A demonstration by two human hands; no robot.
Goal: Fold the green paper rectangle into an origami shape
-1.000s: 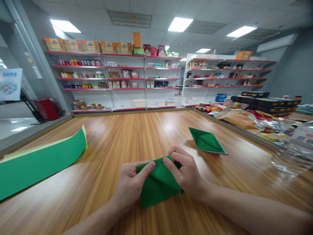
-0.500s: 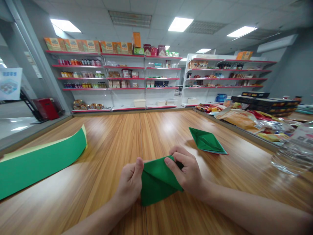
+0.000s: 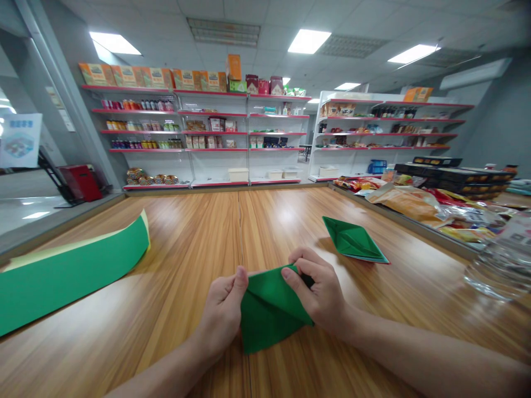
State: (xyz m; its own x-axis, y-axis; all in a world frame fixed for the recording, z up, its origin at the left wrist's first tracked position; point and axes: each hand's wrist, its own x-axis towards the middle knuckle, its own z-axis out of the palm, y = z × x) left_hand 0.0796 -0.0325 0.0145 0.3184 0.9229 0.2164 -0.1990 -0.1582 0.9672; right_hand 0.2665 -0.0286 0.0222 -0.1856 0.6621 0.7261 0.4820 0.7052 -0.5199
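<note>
Between my hands is a folded sheet of green paper, tilted over the table, with creases across its face. My left hand pinches its upper left edge, thumb on top and the other fingers hidden behind. My right hand grips the upper right corner, its thumb on the near face and curled fingers behind. A second folded green paper piece, diamond-shaped, lies on the table beyond my right hand. At the far left rests a long green paper strip with a pale yellow back and a curled-up end.
The wooden table has a seam down its middle. On its right stands a clear plastic container. Snack packets and black boxes lie past the right edge. Stocked shelves line the back.
My left thumb has slid from the paper's top edge out to its left side. My right hand keeps its grip. The view has shifted slightly.
</note>
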